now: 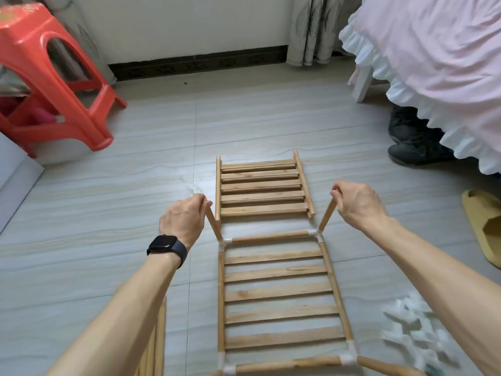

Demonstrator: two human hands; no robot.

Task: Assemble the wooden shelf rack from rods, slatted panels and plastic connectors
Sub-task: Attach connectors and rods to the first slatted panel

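A slatted panel (279, 294) lies on the floor in front of me, framed by rods and white plastic connectors (313, 232) at its corners. Two short rods stand up from its far corners. My left hand (184, 221) grips the top of the left upright rod (214, 225). My right hand (357, 203) grips the top of the right upright rod (326, 217). A second slatted panel (263, 189) lies flat just beyond. More rods (154, 346) lie at my lower left, partly hidden by my left arm. Loose white connectors (417, 329) are piled at the lower right.
A red plastic stool (54, 77) stands at the far left. A bed with a pink frilled cover (433, 63) fills the right. Dark shoes (412, 139) sit under it and a yellow slipper (485, 226) lies at the right edge. A white board (13, 180) leans at the left.
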